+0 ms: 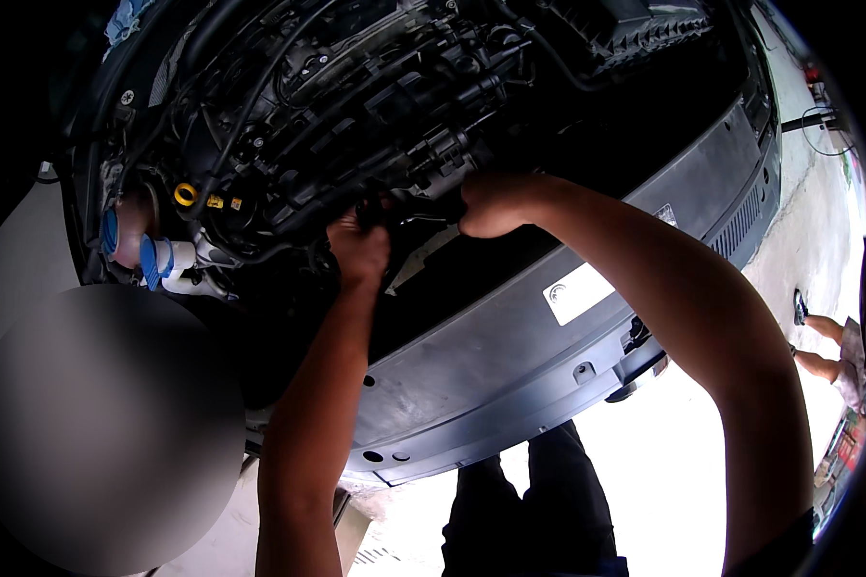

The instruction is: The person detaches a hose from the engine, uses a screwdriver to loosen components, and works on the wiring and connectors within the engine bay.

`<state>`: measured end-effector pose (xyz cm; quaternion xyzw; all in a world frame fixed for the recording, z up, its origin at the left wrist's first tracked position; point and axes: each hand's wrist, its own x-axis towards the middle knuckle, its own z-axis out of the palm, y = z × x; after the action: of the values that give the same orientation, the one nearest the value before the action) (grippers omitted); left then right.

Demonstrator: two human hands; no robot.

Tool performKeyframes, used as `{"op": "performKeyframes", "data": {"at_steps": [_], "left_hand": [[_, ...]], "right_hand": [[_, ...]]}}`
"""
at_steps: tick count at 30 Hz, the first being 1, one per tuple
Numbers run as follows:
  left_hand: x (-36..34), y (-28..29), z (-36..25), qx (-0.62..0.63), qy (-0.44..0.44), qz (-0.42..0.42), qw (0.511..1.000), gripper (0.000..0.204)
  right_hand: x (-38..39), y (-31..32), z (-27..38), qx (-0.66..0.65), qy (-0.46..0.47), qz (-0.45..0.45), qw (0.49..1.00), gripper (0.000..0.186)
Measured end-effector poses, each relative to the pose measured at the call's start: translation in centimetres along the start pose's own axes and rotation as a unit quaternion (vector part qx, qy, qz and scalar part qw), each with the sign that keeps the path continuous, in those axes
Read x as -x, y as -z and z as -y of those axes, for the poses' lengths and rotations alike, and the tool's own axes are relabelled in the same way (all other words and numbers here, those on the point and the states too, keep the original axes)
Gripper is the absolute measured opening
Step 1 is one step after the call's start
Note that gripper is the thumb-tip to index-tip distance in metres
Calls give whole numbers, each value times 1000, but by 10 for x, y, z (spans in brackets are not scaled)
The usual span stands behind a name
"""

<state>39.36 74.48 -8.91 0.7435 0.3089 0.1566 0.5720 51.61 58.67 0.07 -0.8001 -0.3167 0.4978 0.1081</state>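
Both my hands reach into the dark engine bay of a car, in front of the engine (pixel 394 106). My right hand (pixel 500 202) is closed in a fist at the end of a thin, shiny metal tool (pixel 425 219), which looks like a wrench or ratchet handle. Toward its other end, my left hand (pixel 359 248) curls its fingers around something dark, slightly blurred and too dim to name. The two hands are a short way apart, with the metal bar between them. Deep shadow hides what the tool sits on.
The car's grey front panel (pixel 471 337) runs below my forearms, bearing a white label (pixel 577 292). Blue-capped reservoirs (pixel 168 260) and a yellow ring (pixel 185 194) lie left. A blurred grey round patch covers the lower left. Another person's legs (pixel 823 346) show far right.
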Motion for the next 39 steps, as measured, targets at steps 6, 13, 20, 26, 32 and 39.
{"op": "performKeyframes", "data": {"at_steps": [6,13,20,26,32,39], "left_hand": [[-3,5,6,13,-34,17,999,8],[0,9,2,6,-18,6,1000,14],[1,5,-5,48,50,10,998,9],[10,2,-9,-80,-57,-31,995,15],[3,1,-5,-81,-15,-59,995,11],[4,-3,-10,-121,2,-84,989,12]], "right_hand": [[16,-50,75,-233,9,84,969,30],[25,-34,57,-127,4,38,991,23],[-3,-32,9,-150,-61,24,986,30],[-5,-26,-3,-177,-42,-7,983,30],[0,-17,10,-70,-67,-68,993,27],[14,-27,33,63,-50,-28,996,22]]}}
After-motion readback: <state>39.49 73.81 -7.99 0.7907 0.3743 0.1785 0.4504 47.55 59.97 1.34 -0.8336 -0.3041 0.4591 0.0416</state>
